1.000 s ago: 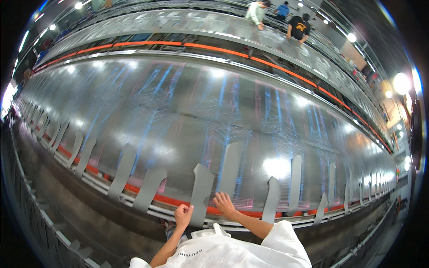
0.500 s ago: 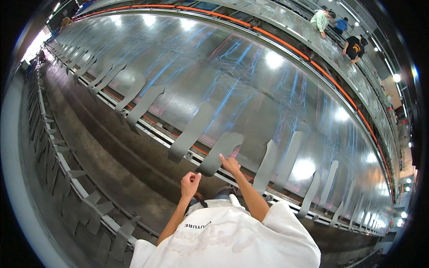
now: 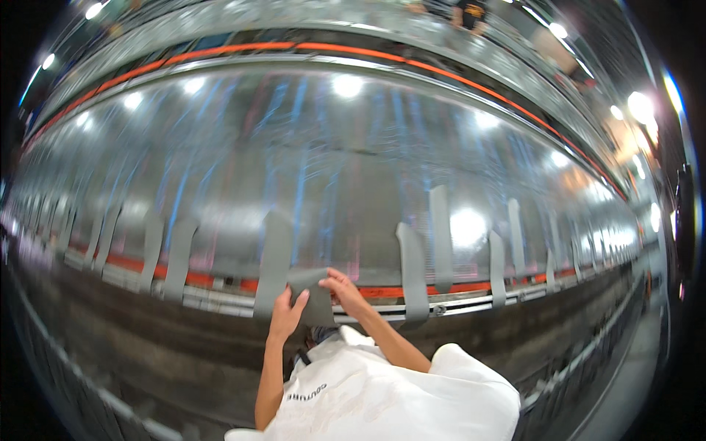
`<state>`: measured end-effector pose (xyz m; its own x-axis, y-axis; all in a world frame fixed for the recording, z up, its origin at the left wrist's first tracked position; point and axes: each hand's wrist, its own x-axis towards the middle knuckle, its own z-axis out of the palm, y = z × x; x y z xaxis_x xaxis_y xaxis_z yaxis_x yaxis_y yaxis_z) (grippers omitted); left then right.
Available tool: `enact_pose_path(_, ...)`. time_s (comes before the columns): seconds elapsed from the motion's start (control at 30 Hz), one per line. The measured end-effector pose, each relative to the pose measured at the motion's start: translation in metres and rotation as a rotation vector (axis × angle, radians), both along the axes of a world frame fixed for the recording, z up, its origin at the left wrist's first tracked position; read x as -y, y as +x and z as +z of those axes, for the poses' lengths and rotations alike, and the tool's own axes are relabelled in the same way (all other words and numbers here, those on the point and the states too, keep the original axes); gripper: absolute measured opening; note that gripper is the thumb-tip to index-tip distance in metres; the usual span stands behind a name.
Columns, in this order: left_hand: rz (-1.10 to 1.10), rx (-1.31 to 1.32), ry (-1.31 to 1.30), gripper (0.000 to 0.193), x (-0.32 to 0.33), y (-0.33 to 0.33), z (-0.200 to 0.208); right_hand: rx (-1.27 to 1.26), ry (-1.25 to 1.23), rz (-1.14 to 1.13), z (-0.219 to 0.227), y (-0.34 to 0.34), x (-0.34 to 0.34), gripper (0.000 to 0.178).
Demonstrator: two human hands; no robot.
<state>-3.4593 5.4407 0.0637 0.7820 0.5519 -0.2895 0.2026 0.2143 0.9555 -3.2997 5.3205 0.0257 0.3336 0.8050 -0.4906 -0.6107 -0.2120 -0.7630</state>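
A flexible grey strip (image 3: 317,303) is off the table edge, raised and bent between my hands in front of my body. My right hand (image 3: 344,290) pinches its upper right corner between thumb and fingers. At the strip's left edge, my left hand (image 3: 288,309) holds it, the thumb lying over the near side; its fingertips are partly hidden. Just left of it, another grey strip (image 3: 273,250) lies on the table with its lower end hanging over the edge, close behind my left fingers. Motion blurs the picture.
The long shiny table (image 3: 353,198) bears blue and pink lines and more grey strips (image 3: 414,272) draped over its near rail (image 3: 220,300). An orange band (image 3: 294,46) runs along its far side. A person in black (image 3: 471,15) stands beyond. Behind me runs another rail (image 3: 110,393).
The strip that lay over the table edge before my hands is now lifted off and held. My left hand has come up onto it. The view has turned to face the table squarely.
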Motion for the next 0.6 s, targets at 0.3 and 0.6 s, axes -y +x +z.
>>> enact_pose_path(0.3, -0.199, -0.081, -0.147, 0.031, -0.023, 0.051, -0.012, 0.040, -0.109, -0.296, 0.042, 0.103, -0.057, 0.057)
enact_pose_path(0.6, -0.165, -0.201, 0.054, 0.023, -0.051, 0.070, -0.059, 0.669, -0.301, -0.614, -0.009, 0.181, -0.108, 0.052)
